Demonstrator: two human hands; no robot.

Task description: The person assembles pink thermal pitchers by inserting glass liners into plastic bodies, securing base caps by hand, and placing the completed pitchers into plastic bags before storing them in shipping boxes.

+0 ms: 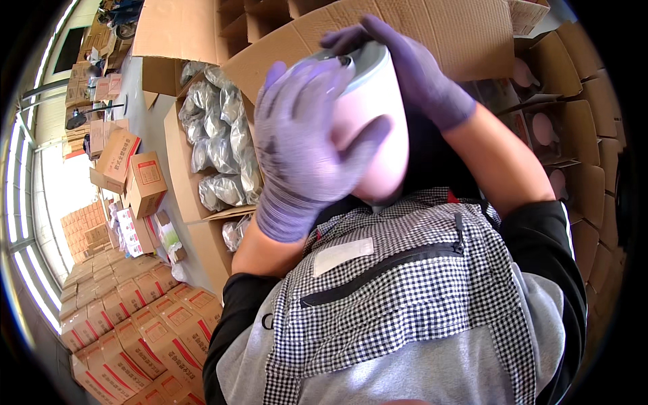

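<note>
Close to my chest, a pink, rounded appliance body point(385, 145) with a grey rim is tilted between my two gloved hands. My left hand point(300, 138), in a purple knit glove and slightly blurred, lies over its left side. The left thumb crosses the pink surface and the fingers reach up to the rim. In a matching glove, my right hand point(418, 74) clasps the far right side, its fingers curled over the grey rim. The left hand hides much of the body, and what lies inside the rim is mostly hidden.
An open carton point(185, 145) of silvery bagged items stands left of my hands. Beyond them is a carton with cardboard dividers point(263, 20), one flap point(452, 34) slanting close behind. Cartons with pink parts point(543, 128) line the right. Stacked boxes point(135, 341) fill the lower left.
</note>
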